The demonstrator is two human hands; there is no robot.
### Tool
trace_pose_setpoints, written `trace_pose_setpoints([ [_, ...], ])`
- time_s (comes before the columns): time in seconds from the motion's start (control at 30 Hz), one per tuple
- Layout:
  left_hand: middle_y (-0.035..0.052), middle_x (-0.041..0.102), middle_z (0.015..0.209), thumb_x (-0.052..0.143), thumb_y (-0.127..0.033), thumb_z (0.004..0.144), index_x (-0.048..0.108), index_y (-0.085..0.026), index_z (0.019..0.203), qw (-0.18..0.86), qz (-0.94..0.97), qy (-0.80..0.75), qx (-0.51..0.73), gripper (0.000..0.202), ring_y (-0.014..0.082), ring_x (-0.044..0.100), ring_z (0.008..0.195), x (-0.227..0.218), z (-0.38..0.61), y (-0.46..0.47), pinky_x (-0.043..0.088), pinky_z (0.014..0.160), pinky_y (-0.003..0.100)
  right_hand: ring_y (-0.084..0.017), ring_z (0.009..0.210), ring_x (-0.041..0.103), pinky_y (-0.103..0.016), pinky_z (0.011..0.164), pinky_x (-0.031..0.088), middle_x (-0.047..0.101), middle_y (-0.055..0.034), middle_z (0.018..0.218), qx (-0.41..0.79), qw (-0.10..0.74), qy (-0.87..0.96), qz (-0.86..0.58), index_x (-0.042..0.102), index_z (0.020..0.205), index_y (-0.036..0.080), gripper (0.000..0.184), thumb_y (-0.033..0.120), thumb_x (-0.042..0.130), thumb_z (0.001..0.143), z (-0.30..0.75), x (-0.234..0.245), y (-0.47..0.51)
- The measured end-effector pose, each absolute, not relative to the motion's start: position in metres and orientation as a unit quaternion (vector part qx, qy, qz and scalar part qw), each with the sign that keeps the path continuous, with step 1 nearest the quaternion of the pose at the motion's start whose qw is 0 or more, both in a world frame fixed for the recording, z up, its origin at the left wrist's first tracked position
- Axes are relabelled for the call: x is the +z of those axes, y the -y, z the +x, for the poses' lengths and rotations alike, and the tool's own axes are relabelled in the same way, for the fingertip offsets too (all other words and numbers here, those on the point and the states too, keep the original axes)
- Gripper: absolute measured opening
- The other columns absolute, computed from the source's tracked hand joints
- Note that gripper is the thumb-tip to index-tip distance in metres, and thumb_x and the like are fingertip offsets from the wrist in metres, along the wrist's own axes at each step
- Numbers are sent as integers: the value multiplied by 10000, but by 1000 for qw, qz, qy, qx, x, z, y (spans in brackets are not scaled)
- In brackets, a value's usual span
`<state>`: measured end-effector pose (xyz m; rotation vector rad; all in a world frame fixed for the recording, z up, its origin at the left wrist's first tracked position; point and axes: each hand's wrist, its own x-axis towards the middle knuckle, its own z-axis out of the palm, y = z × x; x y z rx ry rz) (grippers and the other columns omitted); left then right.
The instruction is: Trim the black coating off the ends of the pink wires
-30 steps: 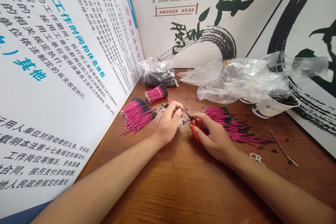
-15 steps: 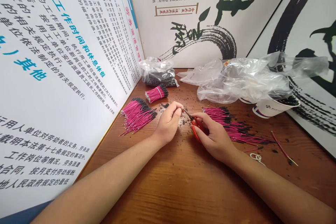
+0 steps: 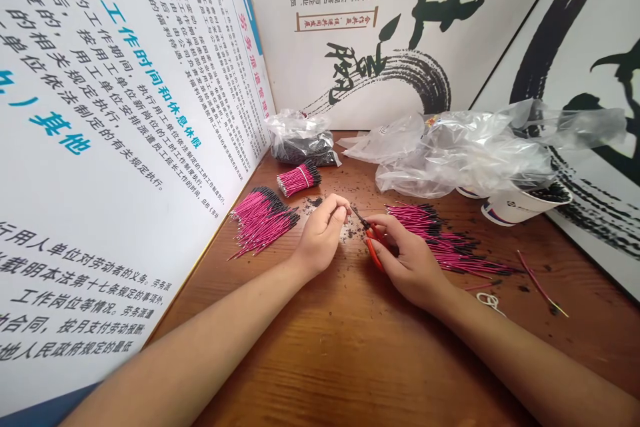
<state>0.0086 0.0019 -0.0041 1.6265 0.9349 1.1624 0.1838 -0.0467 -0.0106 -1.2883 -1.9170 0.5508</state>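
My left hand (image 3: 324, 230) is closed in a pinch just left of the middle of the table. What its fingertips hold is too small and too hidden to make out. My right hand (image 3: 407, 257) grips a pair of scissors (image 3: 375, 245) by their red-orange handles. Their dark blades point up and left, close to my left fingertips. Right behind my right hand lies a loose pile of magenta wires (image 3: 450, 250) with black ends. Another spread-out pile of such wires (image 3: 263, 220) lies left of my left hand. A banded bundle of wires (image 3: 299, 178) sits farther back.
Small black scraps (image 3: 314, 201) are scattered over the brown table (image 3: 320, 360). At the back stand a clear bag of black pieces (image 3: 304, 140), crumpled plastic bags (image 3: 450, 153) and a tilted paper cup (image 3: 520, 205). A white rubber band (image 3: 490, 302) and a single wire (image 3: 543, 283) lie at right.
The scissors' tips have shifted slightly right, a little away from my left fingertips. My left hand and the piles look the same.
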Motion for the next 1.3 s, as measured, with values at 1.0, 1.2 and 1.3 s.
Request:
trace_pose_setpoints([
  [1.0, -28, 553, 642, 482, -271, 905, 525, -210, 838, 173, 808, -497, 265, 100, 129, 460, 547, 38, -16, -4, 271, 568, 263, -153, 713, 593, -257, 680, 462, 636, -13, 854, 293, 446, 705, -466, 523, 1172, 204, 232, 272, 507, 951, 182, -11, 48],
  [1.2, 36, 627, 826, 441, -292, 909, 517, -211, 810, 6, 771, -630, 99, 148, 185, 559, 662, 51, -65, -15, 294, 576, 292, -153, 686, 578, -257, 639, 438, 627, -2, 820, 261, 441, 719, -470, 549, 1149, 209, 227, 254, 523, 928, 182, -8, 48],
  [1.3, 60, 624, 988, 414, -335, 939, 528, -213, 922, -36, 756, -645, 106, 168, 214, 611, 794, 45, -71, -14, 365, 620, 302, -144, 660, 560, -253, 622, 429, 606, 10, 794, 268, 462, 714, -453, 548, 1139, 221, 218, 238, 538, 922, 181, -11, 48],
])
